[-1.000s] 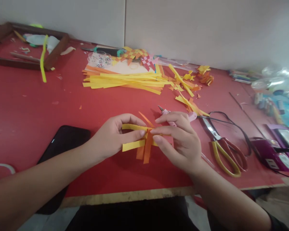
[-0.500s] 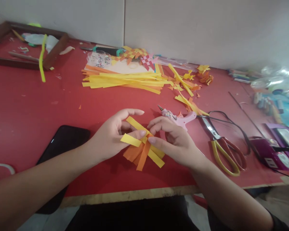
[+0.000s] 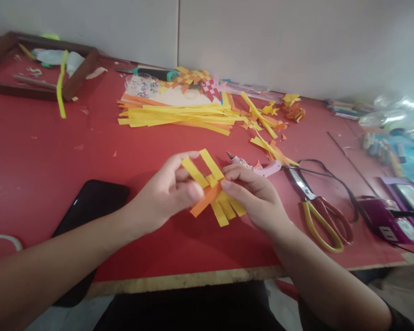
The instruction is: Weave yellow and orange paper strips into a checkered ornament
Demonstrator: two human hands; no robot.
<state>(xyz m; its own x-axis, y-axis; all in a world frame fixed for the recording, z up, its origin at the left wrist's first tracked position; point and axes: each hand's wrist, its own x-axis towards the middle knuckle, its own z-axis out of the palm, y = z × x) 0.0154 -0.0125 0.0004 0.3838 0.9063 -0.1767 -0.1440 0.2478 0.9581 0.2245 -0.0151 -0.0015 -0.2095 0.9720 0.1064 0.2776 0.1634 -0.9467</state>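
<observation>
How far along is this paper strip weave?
Done: a few yellow and orange strips are crossed into a small weave. In hand: left hand and right hand pinch it. Left: probably most of it; its ends stick out loose, and a pile of cut strips lies unused behind.

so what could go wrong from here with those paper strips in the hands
The crossed yellow and orange paper strips are held together only by a pinch between the left hand and the right hand, so a loosened finger could let them slide apart. Thin paper like this may also crease or tear under that pressure. The pink glue gun lies just behind the right hand with its nozzle near the fingers, so a knuckle could brush the tip.
</observation>
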